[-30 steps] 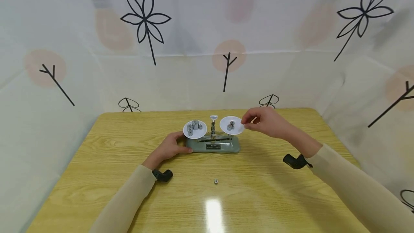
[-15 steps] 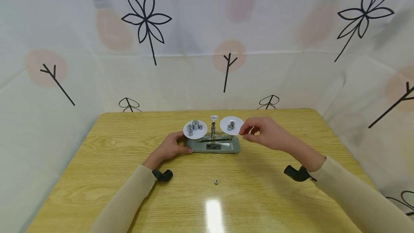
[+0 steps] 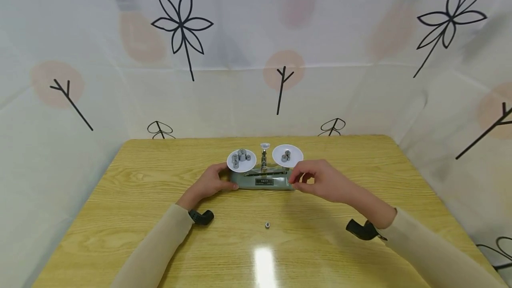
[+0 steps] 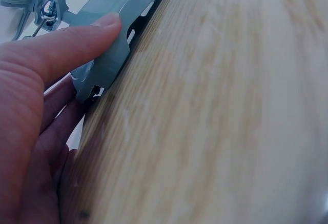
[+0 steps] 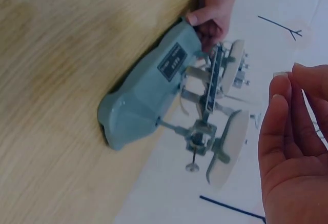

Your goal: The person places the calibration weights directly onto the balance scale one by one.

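Note:
A green-grey balance scale [image 3: 246, 182] stands at the back of the table. My left hand [image 3: 210, 180] grips the left end of its base, thumb on the front side and fingers behind, as the left wrist view shows. Several metal weights [image 3: 242, 155] sit in the left white pan [image 3: 245, 168]. Smaller weights [image 3: 285, 157] cluster in the right white pan [image 3: 296, 154]. In the head view my right hand [image 3: 322, 181] overlaps the base's right end, below the right pan. Its fingers are loosely bent, thumb close to the fingertips, and nothing shows between them.
One small metal weight [image 3: 267, 225] lies on the wooden table [image 3: 192, 252] in front of the scale. A white patterned cloth [image 3: 232, 97] hangs behind and beside the table. A dark wrist camera [image 3: 362, 230] sticks out below the right wrist.
My right hand has moved from the right pan's rim down and toward me, to the base's right end. The left hand has stayed in place on the base.

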A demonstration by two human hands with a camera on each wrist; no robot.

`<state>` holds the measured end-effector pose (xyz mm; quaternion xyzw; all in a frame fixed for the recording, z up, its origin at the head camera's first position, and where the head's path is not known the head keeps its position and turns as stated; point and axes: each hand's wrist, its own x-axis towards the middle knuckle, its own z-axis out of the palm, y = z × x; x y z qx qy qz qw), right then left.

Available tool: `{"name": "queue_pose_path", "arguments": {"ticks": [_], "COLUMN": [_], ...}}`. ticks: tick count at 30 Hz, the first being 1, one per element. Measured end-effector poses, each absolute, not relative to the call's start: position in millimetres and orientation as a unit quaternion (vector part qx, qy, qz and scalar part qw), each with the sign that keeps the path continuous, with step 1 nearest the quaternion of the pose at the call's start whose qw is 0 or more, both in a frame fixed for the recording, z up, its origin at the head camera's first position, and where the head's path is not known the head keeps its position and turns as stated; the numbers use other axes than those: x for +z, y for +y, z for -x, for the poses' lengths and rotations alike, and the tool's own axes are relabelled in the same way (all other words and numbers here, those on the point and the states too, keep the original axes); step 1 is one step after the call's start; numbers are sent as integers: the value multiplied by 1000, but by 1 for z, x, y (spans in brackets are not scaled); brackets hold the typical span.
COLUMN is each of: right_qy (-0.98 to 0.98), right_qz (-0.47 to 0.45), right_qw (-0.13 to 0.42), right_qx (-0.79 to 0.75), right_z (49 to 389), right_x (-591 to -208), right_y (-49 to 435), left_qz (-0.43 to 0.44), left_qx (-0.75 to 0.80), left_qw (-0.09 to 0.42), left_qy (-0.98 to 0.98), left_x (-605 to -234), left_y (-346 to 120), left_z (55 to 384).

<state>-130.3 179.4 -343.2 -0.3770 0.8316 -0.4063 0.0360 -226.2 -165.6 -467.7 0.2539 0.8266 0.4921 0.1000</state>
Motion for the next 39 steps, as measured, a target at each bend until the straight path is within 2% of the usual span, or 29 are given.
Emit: {"name": "queue_pose_path", "arguments": {"ticks": [9, 18, 22, 30, 39], "right_qy": [820, 817, 805, 786, 784], "right_qz": [400, 407, 416, 421, 389], "right_qw": [49, 63, 70, 82, 127], "right_qx": [-407, -404, -417, -446, -467], "right_z": [122, 120, 120, 120, 119], "right_x": [-365, -380, -388, -404, -415], "right_y": [165, 149, 142, 131, 121], "left_qz": [-263, -255, -253, -248, -249], "left_qx": [485, 491, 487, 485, 489], "left_qw": [101, 102, 104, 96, 91], "left_qy": [828, 826, 830, 833, 831], "left_x": [-429, -427, -428, -465, -467], "left_y": [-161, -161, -161, -165, -166], "left_z": [203, 201, 203, 224, 226]}}
